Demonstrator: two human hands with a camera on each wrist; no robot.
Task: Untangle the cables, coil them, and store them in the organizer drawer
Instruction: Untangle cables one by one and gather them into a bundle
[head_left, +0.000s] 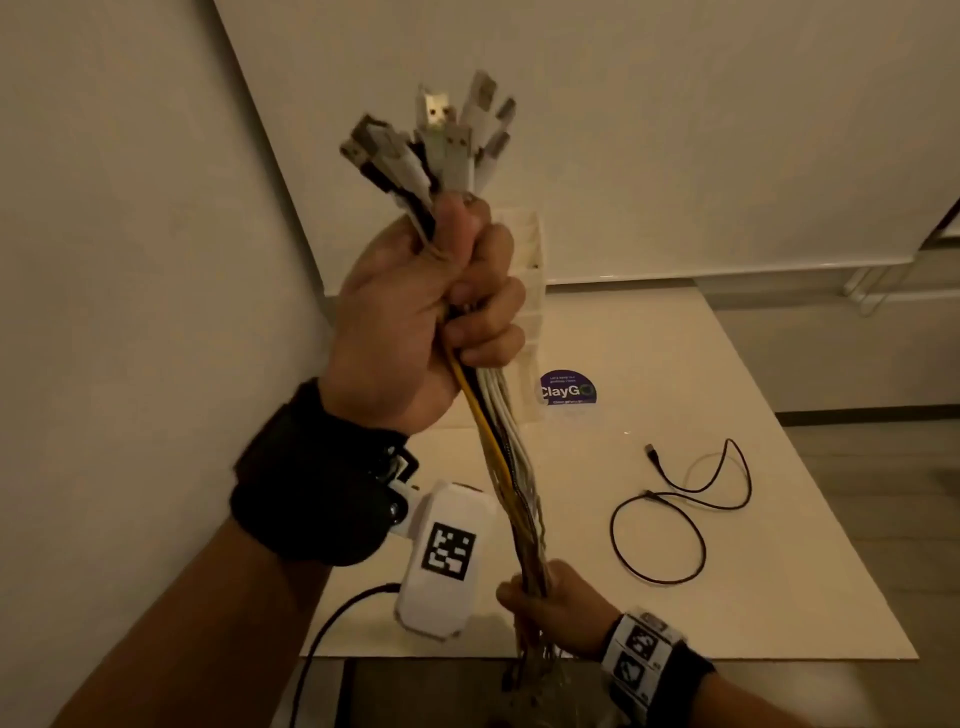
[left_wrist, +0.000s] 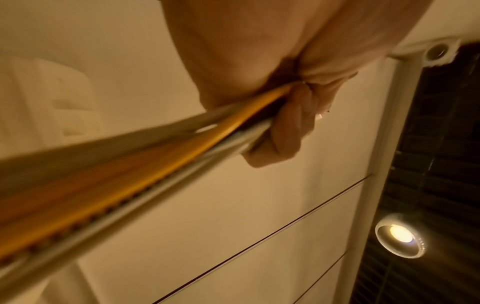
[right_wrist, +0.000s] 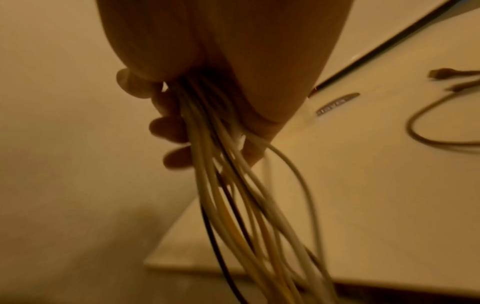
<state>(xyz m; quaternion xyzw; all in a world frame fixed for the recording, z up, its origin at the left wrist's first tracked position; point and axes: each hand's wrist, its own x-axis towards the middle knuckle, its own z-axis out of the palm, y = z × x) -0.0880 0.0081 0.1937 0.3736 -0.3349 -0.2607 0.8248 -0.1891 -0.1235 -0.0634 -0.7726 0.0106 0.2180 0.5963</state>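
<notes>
A bundle of white, yellow and black cables (head_left: 504, 457) is stretched upright between both hands, above the table's front edge. High up, my left hand (head_left: 431, 312) grips the bundle in a fist just below a fan of several USB plugs (head_left: 447, 140). Lower down, my right hand (head_left: 550, 608) grips the same bundle, and the loose ends hang under it. The left wrist view shows curled fingers (left_wrist: 285, 127) round the bundle (left_wrist: 155, 164). In the right wrist view the cables (right_wrist: 246, 205) trail down from the fist (right_wrist: 182, 123). A translucent white organizer (head_left: 532, 291) stands behind my left hand, mostly hidden.
One thin black cable (head_left: 675, 519) lies loosely looped on the white table (head_left: 753, 395) to the right, also seen as a cable (right_wrist: 428, 133) in the right wrist view. A round purple sticker (head_left: 567, 389) sits beside the organizer. A wall runs along the left.
</notes>
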